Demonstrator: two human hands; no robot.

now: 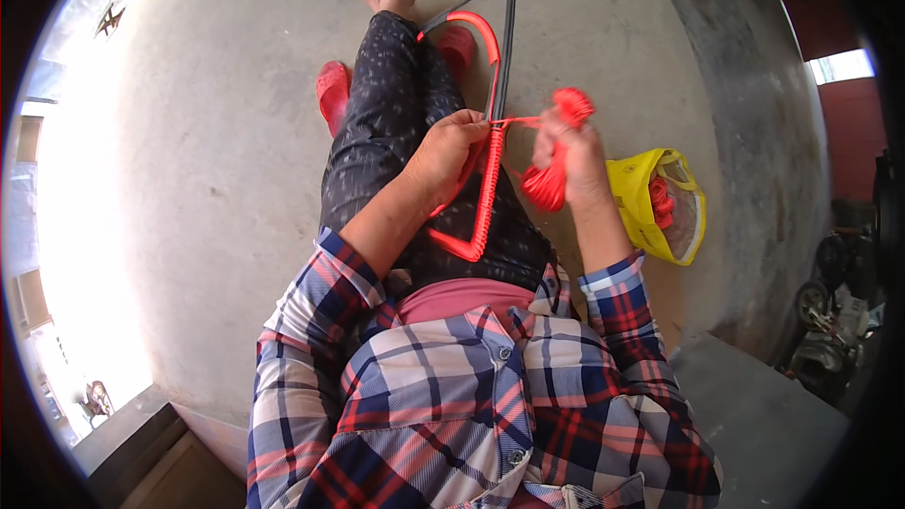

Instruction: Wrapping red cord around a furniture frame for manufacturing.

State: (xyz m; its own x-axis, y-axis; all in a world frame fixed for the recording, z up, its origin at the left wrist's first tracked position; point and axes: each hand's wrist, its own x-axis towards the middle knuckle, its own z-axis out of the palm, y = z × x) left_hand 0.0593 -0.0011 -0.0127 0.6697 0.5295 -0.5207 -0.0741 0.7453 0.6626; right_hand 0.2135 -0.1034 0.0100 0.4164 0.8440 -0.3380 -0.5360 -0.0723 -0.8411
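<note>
A dark triangular frame (510, 28) rests across my lap, its near part wrapped in tight coils of red cord (486, 193). My left hand (451, 153) is closed on the frame's side, thumb and fingers pinching it where the coils end. Inside the frame runs a curved inner bar, also partly red. My right hand (572, 151), to the right of the frame, grips a bundle of red cord (547, 186) that bulges out above and below the fist. From this bundle a short strand stretches left to the frame beside my left thumb.
A yellow bag (633, 190) with more red cord inside stands on the floor by my right forearm. Red shoes (333, 94) lie around my outstretched legs. A grey wall curves along the right, with machinery (830, 330) beyond it. Bright light comes from the left.
</note>
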